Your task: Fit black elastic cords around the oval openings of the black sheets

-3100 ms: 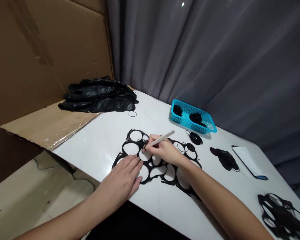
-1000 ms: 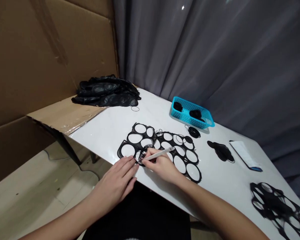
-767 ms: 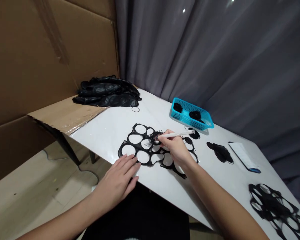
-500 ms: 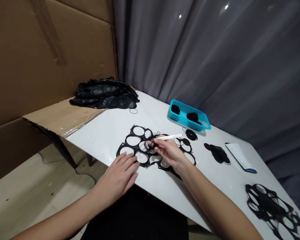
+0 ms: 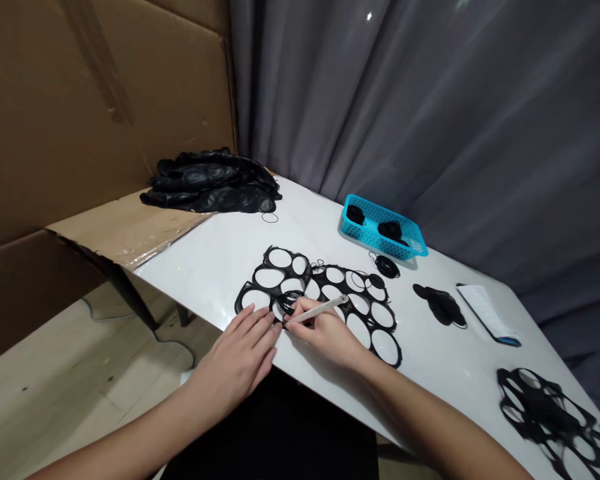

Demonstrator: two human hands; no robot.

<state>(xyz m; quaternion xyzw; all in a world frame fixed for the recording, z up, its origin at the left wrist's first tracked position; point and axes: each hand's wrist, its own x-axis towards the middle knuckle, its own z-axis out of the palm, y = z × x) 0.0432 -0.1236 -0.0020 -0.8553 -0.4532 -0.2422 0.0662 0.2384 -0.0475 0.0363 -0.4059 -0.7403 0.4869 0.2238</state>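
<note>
My left hand (image 5: 247, 343) lies flat, fingers extended, on the near left edge of a black sheet (image 5: 344, 287) full of large round holes. My right hand (image 5: 330, 333) grips a slim white pen-like tool (image 5: 325, 307), its tip low over the sheet just beside my left fingertips. Several thin black rings (image 5: 292, 298) hang around the right fingertips; whether the fingers pinch them too is hidden. A small black disc (image 5: 376, 281) and a thin loose ring lie on the sheet's far right part.
Behind the sheet stands a blue basket (image 5: 347, 230) holding black pieces, with a coil of black rings (image 5: 387, 267) before it. Rightward lie black discs (image 5: 445, 307), a phone-like slab (image 5: 487, 313) and another holed sheet (image 5: 545, 410). Black sheets (image 5: 215, 183) are piled at back left.
My right hand has moved left and nearer, bringing the white tool's tip down beside my left fingers. More of the sheet's right part shows. My left hand stays in place.
</note>
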